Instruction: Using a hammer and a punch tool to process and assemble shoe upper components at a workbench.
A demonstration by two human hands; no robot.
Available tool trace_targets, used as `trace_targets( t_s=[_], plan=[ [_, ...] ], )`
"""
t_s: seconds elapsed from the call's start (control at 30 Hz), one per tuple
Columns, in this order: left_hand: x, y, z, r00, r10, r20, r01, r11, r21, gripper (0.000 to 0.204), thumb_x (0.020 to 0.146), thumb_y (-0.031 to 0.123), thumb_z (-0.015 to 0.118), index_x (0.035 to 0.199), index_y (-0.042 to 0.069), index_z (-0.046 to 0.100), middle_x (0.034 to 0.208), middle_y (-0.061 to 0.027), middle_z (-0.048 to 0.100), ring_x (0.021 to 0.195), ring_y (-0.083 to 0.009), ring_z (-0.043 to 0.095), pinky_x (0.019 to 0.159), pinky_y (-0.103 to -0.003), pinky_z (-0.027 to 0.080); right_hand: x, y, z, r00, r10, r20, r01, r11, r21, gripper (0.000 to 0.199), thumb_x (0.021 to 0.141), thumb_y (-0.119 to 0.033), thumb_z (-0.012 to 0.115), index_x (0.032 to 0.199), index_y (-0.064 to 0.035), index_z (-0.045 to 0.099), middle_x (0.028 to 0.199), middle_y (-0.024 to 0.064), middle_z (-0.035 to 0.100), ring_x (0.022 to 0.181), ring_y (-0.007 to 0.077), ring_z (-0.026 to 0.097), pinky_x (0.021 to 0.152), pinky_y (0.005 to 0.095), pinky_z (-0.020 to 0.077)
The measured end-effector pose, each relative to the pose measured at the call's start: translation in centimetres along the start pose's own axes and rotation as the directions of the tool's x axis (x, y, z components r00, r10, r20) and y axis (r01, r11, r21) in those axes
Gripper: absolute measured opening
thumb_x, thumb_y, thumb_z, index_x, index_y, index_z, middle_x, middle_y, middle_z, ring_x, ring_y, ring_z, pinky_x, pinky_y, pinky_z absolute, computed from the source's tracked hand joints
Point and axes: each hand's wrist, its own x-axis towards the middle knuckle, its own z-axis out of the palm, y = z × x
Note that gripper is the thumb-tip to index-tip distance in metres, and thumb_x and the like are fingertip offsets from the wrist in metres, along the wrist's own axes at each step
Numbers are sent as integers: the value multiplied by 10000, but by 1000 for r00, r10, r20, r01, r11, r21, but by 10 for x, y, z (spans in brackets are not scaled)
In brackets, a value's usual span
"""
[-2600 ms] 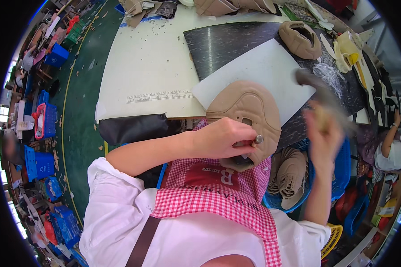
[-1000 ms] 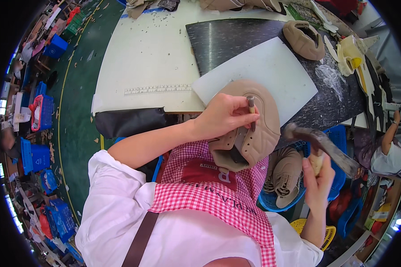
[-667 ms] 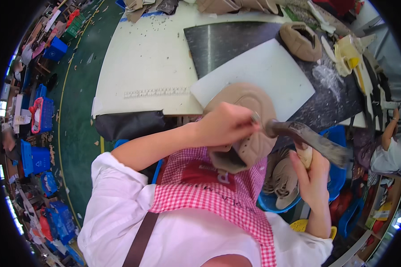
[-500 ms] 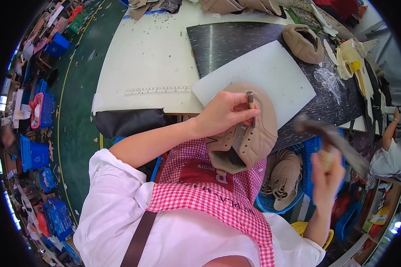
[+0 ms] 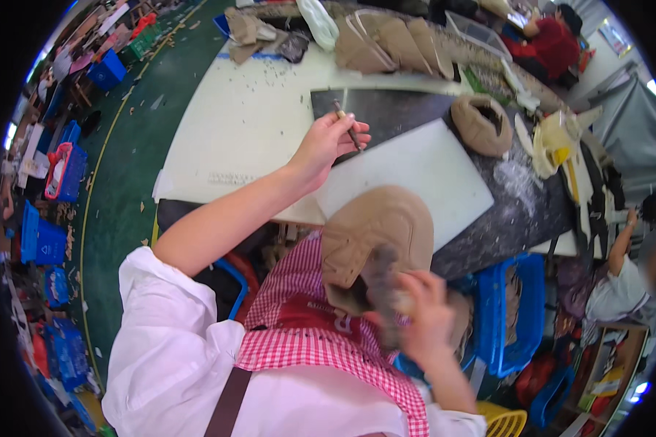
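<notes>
Tan suede shoe upper (image 5: 377, 234), domed, beside blurred right hand (image 5: 424, 317).

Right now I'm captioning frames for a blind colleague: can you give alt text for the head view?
A person's left hand holds a thin punch-like tool above a white board, while the blurred right hand grips a hammer over a tan shoe upper on their lap.
</notes>
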Motion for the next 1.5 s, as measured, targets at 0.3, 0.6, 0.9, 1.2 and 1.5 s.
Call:
trace_targets(
  t_s=[0.3,0.6,0.9,1.2,1.5],
  plan=[
    [165,-16,-75,934,233,-269,-190,965,179,194,855,207,518,752,64,598,793,-49,580,796,-140,503,742,-276,388,63,35,-76,896,-195,-398,154,979,-134,323,651,-20,631,973,-26,602,838,116,616,673,242,620,584,308,488],
    [157,51,-24,847,471,-248,-482,876,16,137,822,188,588,747,74,578,702,8,530,681,-91,471,619,-222,342,226,221,-22,813,239,-530,-316,947,-57,360,797,-362,601,906,-18,610,902,168,572,770,342,579,692,400,445],
    [-68,104,34,744,353,568,-669,384,637,106,750,74,611,806,18,541,942,-100,475,880,-227,506,784,-344,413,151,138,-56,831,489,-264,-241,745,622,175,809,-165,625,883,-7,616,705,36,589,484,93,487,453,220,376],
    [-193,20,5,804,-242,543,-367,517,773,136,778,136,570,864,33,548,810,-114,513,682,-235,544,631,-361,467,83,89,13,947,320,16,-296,855,427,248,762,-172,660,899,26,604,699,55,597,577,142,531,540,270,431],
    [-215,69,-54,633,633,446,-712,250,656,154,829,112,540,700,62,474,1061,-135,461,882,-224,520,747,-328,444,-2,12,-10,766,269,584,-640,404,654,166,816,-103,600,964,-29,580,761,4,587,547,41,487,466,178,388]
  ],
)
